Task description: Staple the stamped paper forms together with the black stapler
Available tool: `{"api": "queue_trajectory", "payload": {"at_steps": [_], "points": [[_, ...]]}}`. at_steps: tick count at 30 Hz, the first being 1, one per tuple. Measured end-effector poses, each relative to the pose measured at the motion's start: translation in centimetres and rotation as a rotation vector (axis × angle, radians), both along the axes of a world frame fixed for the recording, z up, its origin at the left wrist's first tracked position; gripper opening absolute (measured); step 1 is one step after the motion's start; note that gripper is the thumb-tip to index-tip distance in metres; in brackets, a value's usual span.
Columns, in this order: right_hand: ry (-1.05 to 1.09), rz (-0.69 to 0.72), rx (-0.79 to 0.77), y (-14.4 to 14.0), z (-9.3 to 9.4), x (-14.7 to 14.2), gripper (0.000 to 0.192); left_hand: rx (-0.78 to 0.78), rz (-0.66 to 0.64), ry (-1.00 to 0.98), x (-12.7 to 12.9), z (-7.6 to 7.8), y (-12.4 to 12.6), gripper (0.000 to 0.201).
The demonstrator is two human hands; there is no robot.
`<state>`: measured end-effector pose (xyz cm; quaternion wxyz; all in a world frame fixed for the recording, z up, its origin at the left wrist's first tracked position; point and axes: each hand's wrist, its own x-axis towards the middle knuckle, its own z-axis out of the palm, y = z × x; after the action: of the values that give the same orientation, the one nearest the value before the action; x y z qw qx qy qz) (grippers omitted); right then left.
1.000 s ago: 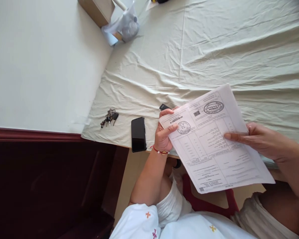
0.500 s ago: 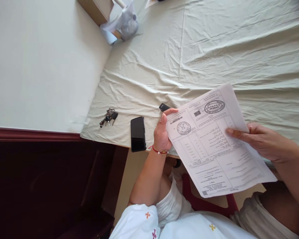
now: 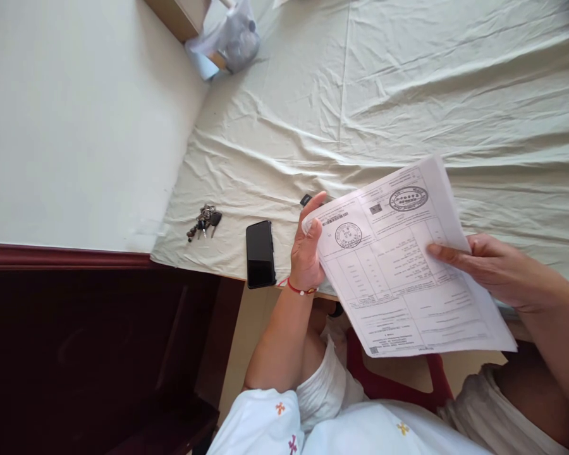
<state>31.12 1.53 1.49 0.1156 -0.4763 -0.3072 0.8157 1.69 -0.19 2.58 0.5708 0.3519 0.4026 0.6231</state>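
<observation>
the right hand pinches a stack of stamped, printed forms at its right edge, thumb flat on the top sheet and fingers behind; the left hand, a red bracelet at its wrist, has the stack's left corner between its thumb and its fingers, though whether these press together i cannot tell; the stack is tilted over the table's near edge and the lap. on the pale green tablecloth, a black smartphone lies left of the left hand; a bunch of keys lies farther left.
</observation>
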Motion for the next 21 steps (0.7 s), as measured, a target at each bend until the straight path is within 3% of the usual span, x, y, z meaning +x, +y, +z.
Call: {"api": "queue_trajectory", "payload": {"at_steps": [10, 21], "points": [[0.005, 0.012, -0.002, 0.1, -0.1, -0.1, 0.022, -0.016, -0.046, 0.003, 0.1, 0.4, -0.3, 0.036], [-0.025, 0.000, 0.019, 0.0, 0.2, -0.6, 0.023, 0.019, 0.136, 0.109, 0.0, -0.8, 0.1, 0.038]]}}
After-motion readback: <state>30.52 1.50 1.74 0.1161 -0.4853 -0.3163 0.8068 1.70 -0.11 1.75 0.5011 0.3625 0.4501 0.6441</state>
